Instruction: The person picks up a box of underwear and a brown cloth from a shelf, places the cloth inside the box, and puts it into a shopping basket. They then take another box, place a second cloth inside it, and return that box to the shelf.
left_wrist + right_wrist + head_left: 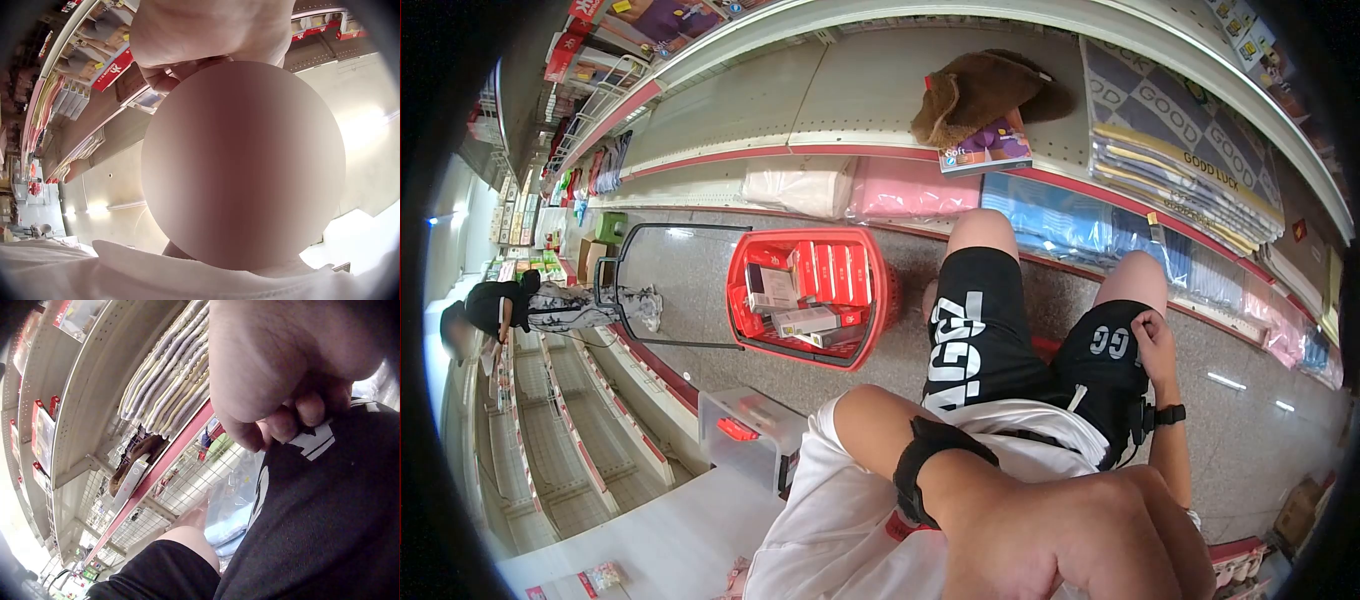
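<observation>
Right hand point(1155, 345): fingers curled against the black shorts point(1015, 345) at the right thigh; can't tell if it grips fabric. Left hand point(1100, 540): raised close to the face, fingers bent, partly hidden; grip can't be told. Shorts: dark cloth, big white lettering, worn on bent legs. Both legs point far, toward the shelf point(850, 95); long axis near-far. Red basket point(887, 300) with boxes point(835, 273) to the left.

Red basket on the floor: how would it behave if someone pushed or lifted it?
The red basket looks like stiff plastic, so it should hold its shape. The loosely piled boxes inside probably add some weight and might slide if it tilts.
</observation>
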`<state>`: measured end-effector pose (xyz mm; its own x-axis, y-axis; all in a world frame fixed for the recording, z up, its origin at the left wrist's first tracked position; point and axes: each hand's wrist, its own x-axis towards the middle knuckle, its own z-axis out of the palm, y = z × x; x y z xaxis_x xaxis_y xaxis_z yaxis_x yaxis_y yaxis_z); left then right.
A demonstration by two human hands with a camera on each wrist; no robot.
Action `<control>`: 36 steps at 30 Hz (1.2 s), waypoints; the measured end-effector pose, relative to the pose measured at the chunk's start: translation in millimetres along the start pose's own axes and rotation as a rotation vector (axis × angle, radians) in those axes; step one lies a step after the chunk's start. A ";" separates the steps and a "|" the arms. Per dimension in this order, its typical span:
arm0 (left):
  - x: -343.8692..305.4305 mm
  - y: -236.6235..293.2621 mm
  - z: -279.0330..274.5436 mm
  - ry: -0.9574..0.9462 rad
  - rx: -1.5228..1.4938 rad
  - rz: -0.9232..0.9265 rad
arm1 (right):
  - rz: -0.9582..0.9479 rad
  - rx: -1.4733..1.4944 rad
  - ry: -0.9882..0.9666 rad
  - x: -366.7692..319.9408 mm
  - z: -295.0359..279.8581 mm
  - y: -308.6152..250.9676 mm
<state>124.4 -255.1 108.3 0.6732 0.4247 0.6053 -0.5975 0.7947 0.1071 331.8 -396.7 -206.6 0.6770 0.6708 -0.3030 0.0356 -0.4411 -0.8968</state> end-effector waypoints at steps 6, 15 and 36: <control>4.2 -0.3 -4.0 -0.027 0.043 0.061 | -0.013 0.025 -0.001 0.5 0.3 0.5; 10.1 -21.0 -24.9 -0.243 0.099 0.344 | -0.001 -0.009 0.008 -1.8 0.1 -6.1; 0.8 2.1 -8.0 -0.002 -0.110 -0.009 | -0.016 -0.004 0.013 1.1 0.3 4.3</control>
<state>127.1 -249.6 102.7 0.6776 0.4164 0.6063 -0.5398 0.8414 0.0254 332.5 -397.7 -210.9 0.6856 0.6702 -0.2842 0.0496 -0.4325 -0.9003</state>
